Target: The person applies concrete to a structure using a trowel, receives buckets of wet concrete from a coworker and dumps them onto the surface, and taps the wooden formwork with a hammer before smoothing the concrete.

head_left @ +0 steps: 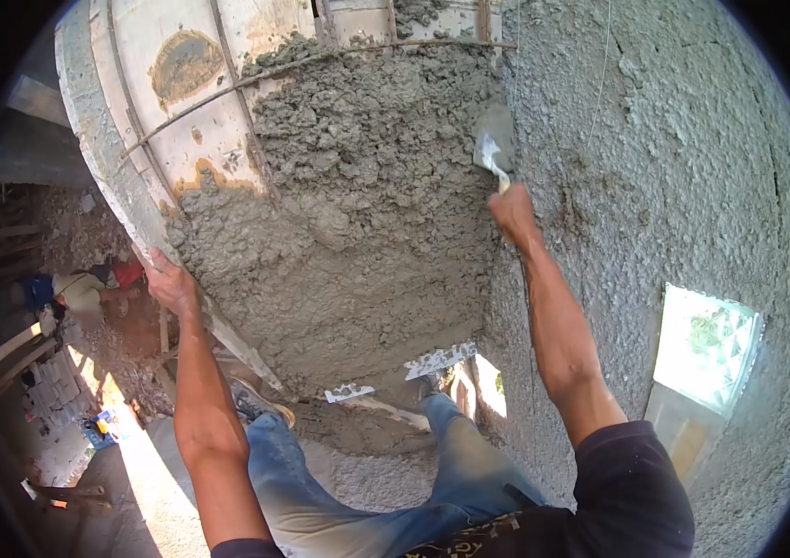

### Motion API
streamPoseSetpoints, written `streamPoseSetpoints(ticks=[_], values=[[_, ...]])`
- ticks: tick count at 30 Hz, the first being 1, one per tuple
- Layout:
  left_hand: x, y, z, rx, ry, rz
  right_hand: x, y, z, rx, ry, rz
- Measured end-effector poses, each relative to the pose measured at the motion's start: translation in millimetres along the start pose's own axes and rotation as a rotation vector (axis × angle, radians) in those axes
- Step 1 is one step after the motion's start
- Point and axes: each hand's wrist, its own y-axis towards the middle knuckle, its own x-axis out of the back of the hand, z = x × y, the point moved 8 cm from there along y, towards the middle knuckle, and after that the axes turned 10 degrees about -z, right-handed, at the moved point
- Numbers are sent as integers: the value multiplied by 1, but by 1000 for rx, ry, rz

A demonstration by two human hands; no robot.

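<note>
Right hand holds a trowel against wet cement while left hand grips a curved board

Seen from head height, looking down past the person's own arms: the right hand [513, 214] reaches far forward, its fingers closed together around the handle of a trowel [495, 139]. The trowel's blade lies against the upper right side of a broad patch of wet grey cement [348, 205], beside a rough grey wall [655, 139]. The left hand [172, 282] is lower and to the left, clamped on the edge of a curved board [111, 177] that borders the cement on that side. How each of its fingers sits is too small to tell.

The cement is lumpy near the top and flatter lower down. Above and to its left are pale panels [269, 23] with brown stains; thin rusty bars run up them, and one bar [190, 107] crosses them at a slant. At the cement's lower end are two speckled pale strips [441, 361], apart from each other.

The person wears faded blue jeans [297, 484] and a dark shirt [632, 484], feet apart below the cement. At right, a bright square window [706, 344] sits in the wall. Far below at left, another person [88, 288] is bent over near rubble and wood.
</note>
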Motion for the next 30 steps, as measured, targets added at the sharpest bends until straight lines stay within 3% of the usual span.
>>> streamPoseSetpoints(ticks=[1,2,3,5,7,8,10,13,16,18,20,22,24,26,28,30], values=[[-1,1,0,4,-1,-3,-6,-32,-27,8,-56,-59],[-1,1,3,28,31,17,-23,-68,-56,-148,117,116],[-2,-1,4,48,60,41,-57,-107,-105,-323,98,248],[-7,2,5,17,30,-4,-105,-186,-173,-423,-76,317],[-3,2,5,-26,13,-42,-124,-228,-175,-369,106,106],[-3,1,8,4,36,-19,-143,-230,-161,-361,117,140],[-1,0,8,-29,33,-39,-163,-272,-68,-1112,1096,548],[-2,0,8,65,42,9,-162,-285,98,-1156,1410,567],[8,0,-10,-32,-36,-79,-136,-236,201,-1161,1747,545],[8,2,-12,-33,-47,-80,-112,-213,240,-1103,1769,473],[8,-2,-10,-28,-57,-65,-86,-189,281,-864,1602,524],[7,0,-9,-20,-58,-73,-69,-163,323,-780,1599,598],[10,-4,-9,-21,-59,-65,-65,-140,342,-557,1408,612],[5,1,-11,-29,-66,-70,-47,-125,350,-499,1328,611],[4,-1,-5,-21,-20,-35,-25,-97,324,184,480,437],[-4,0,7,9,0,-27,-15,-88,298,395,137,386]])
